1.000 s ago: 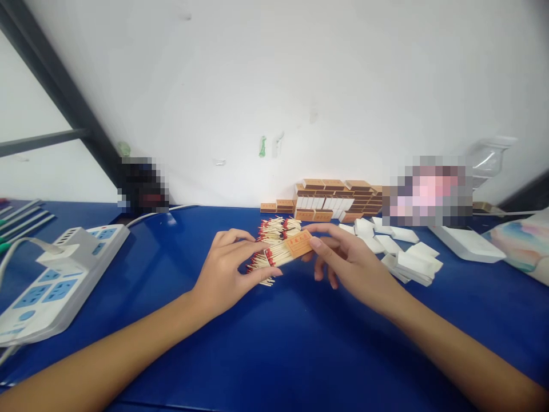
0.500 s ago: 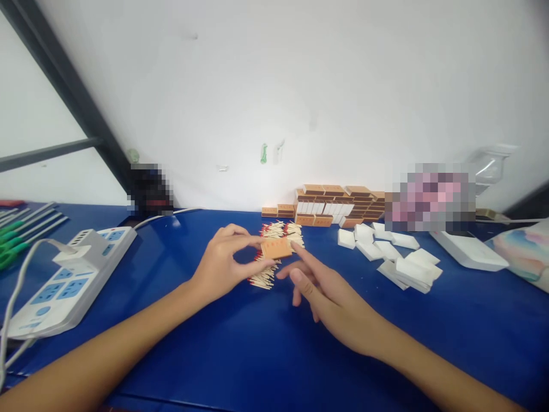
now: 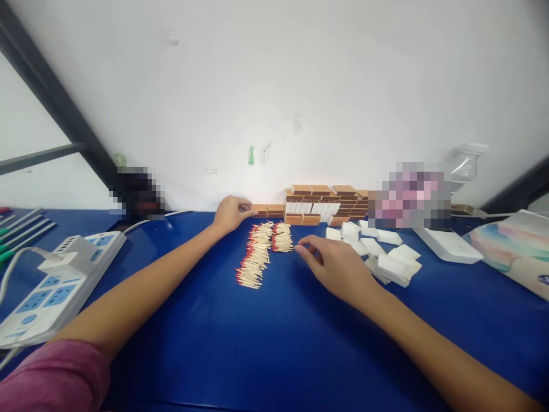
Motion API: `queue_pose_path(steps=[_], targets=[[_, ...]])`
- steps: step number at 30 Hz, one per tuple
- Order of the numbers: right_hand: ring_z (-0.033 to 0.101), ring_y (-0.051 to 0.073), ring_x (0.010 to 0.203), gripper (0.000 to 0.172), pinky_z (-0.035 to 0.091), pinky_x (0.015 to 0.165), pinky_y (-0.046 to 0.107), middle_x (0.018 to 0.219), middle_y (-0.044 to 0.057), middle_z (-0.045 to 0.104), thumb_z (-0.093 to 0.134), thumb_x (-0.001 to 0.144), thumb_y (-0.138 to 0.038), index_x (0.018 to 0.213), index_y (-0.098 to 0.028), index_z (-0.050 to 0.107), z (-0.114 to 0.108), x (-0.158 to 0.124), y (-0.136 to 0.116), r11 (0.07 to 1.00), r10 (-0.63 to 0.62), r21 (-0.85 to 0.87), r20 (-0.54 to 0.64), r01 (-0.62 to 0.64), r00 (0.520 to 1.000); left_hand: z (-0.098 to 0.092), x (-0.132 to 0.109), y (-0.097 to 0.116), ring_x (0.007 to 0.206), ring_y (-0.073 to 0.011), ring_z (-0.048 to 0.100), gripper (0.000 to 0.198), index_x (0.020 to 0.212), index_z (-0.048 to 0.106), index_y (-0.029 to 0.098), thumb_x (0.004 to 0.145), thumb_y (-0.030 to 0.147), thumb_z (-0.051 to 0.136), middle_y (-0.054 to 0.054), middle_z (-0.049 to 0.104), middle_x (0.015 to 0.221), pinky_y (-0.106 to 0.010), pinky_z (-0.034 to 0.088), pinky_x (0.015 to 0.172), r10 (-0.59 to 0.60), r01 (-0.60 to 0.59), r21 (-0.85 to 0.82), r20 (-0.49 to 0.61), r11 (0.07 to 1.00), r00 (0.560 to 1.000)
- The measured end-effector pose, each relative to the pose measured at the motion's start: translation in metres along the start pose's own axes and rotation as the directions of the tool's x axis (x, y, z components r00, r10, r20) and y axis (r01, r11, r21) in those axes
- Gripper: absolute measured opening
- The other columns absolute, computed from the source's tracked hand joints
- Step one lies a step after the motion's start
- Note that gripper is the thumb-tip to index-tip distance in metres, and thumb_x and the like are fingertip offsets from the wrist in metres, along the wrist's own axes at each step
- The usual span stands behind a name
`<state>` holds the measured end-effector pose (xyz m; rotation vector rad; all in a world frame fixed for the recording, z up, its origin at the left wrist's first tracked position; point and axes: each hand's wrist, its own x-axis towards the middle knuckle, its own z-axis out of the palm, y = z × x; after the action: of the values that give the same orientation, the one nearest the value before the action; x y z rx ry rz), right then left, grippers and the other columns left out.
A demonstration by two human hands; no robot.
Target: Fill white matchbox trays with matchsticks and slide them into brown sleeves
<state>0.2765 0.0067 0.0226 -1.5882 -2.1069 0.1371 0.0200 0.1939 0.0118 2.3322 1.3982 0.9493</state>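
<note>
My left hand reaches far back to the wall, its fingers closed on an orange matchbox at the left end of a low row of boxes. Just right of that row stands a stack of orange matchboxes. Loose red-tipped matches lie in two piles on the blue table. Resting on the table just right of the smaller pile, my right hand has its fingers loosely bent and apart, pointing at the matches and holding nothing. White inner trays lie scattered to its right.
A white and blue power strip with a plugged-in adapter sits at the left, with green-handled tools behind it. A flat white device and a pale patterned bag lie at the right. A white wall closes the back.
My left hand carried the orange matchbox from above the match pile back to the row at the wall. My right hand let go of the box and settled beside the matches.
</note>
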Motion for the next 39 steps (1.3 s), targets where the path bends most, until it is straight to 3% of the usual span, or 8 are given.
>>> queue_pose_path(steps=[7,12,15,19,22,30,33,39], targets=[[0.070,0.025,0.075,0.017,0.040,0.063,0.034,0.085,0.006,0.078,0.057,0.100,-0.033,0.095,-0.025,0.071,-0.015,0.013,0.040,0.979,0.049,-0.196,-0.063,-0.060,0.997,-0.017,-0.018,0.016,0.094,-0.0265,0.075,0.027,0.103,0.079,0.018,0.088,0.040,0.078,-0.010,0.082,0.100,-0.041,0.056,0.090,0.036,-0.030,0.084,-0.067,0.996,0.997],[0.066,0.023,0.075,0.017,0.043,0.065,0.033,0.091,0.007,0.071,0.061,0.092,-0.035,0.094,-0.023,0.074,-0.029,0.024,0.093,0.963,0.022,-0.268,-0.038,-0.031,0.999,-0.042,-0.075,0.053,0.104,-0.0276,0.068,0.023,0.109,0.077,0.021,0.092,0.036,0.073,-0.005,0.080,0.105,-0.045,0.048,0.097,0.144,-0.132,0.159,-0.066,0.978,0.987],[0.067,0.025,0.079,0.023,0.046,0.069,0.035,0.094,0.009,0.070,0.065,0.090,-0.042,0.086,-0.022,0.074,-0.025,0.025,0.104,0.962,-0.016,-0.270,0.053,0.029,0.998,-0.045,-0.113,0.072,0.099,-0.0240,0.066,0.020,0.110,0.075,0.022,0.097,0.035,0.068,-0.003,0.080,0.103,-0.042,0.046,0.089,0.317,-0.307,0.215,-0.012,0.927,0.948],[0.067,0.026,0.085,0.023,0.047,0.072,0.035,0.094,0.010,0.071,0.060,0.094,-0.036,0.079,-0.022,0.071,-0.021,0.023,0.088,0.966,-0.095,-0.231,0.111,0.118,0.989,-0.037,-0.140,0.075,0.091,-0.0218,0.063,0.017,0.107,0.075,0.021,0.100,0.034,0.065,-0.003,0.076,0.085,-0.038,0.043,0.081,0.456,-0.440,0.210,-0.035,0.873,0.889],[0.065,0.023,0.078,0.027,0.044,0.068,0.034,0.087,0.008,0.070,0.058,0.096,-0.041,0.082,-0.021,0.069,-0.026,0.019,0.058,0.984,-0.060,-0.163,0.085,0.073,0.995,-0.033,-0.145,0.072,0.087,-0.0209,0.062,0.014,0.104,0.074,0.020,0.099,0.032,0.067,-0.002,0.072,0.078,-0.037,0.042,0.078,0.511,-0.489,0.199,-0.071,0.849,0.857],[0.060,0.016,0.067,0.030,0.038,0.061,0.030,0.075,0.001,0.070,0.064,0.097,-0.044,0.078,-0.022,0.069,-0.009,-0.013,-0.039,0.977,-0.065,0.211,0.241,0.013,0.968,-0.029,-0.158,0.088,0.098,-0.0241,0.061,0.041,0.114,0.072,0.018,0.088,0.050,0.080,-0.006,0.076,0.103,-0.042,0.045,0.084,0.545,-0.537,0.138,-0.023,0.832,0.838],[0.060,0.016,0.068,0.026,0.039,0.062,0.029,0.076,0.000,0.070,0.062,0.099,-0.041,0.083,-0.023,0.071,-0.003,-0.017,-0.043,0.965,-0.137,0.253,0.258,0.070,0.956,-0.025,-0.163,0.090,0.102,-0.0261,0.061,0.048,0.107,0.074,0.019,0.082,0.059,0.083,-0.008,0.074,0.109,-0.043,0.045,0.086,0.512,-0.513,0.104,0.040,0.852,0.858],[0.060,0.019,0.066,0.027,0.041,0.061,0.032,0.074,0.002,0.069,0.056,0.101,-0.036,0.080,-0.023,0.067,-0.003,-0.002,-0.009,0.989,-0.098,0.121,0.087,0.087,0.991,-0.021,-0.165,0.086,0.111,-0.0281,0.060,0.037,0.109,0.074,0.022,0.086,0.050,0.081,-0.008,0.070,0.115,-0.046,0.044,0.094,0.480,-0.487,0.079,0.097,0.870,0.872]])
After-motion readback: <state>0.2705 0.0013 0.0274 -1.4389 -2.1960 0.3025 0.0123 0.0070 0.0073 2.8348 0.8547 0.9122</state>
